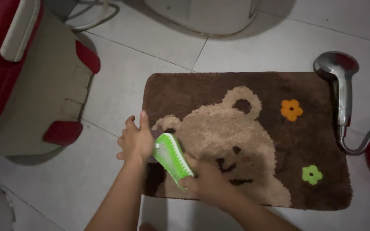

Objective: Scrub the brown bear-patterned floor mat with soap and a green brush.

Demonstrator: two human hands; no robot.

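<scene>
Right hand (208, 182) gripping green brush (173, 159), left hand (135, 140) flat on brown mat (305, 141), white tiled floor (120, 81)

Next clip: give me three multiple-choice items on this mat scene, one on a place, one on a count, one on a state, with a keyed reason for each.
1. Where does the chrome shower head lie?
A. On the tiled floor by the mat's right edge
B. On the bear's face
C. In the left hand

2. How many flowers are on the brown shaggy bear mat?
A. One
B. Two
C. Four

3. How is the green plastic scrub brush held?
A. Lying loose on the floor
B. Hanging from the wall
C. In the right hand's grip, on the mat

Key: 1 A, it rests on tile right of the mat. 2 B, one orange, one green. 3 C, right fingers wrap its lower end; the left hand presses the mat's left edge.
</scene>
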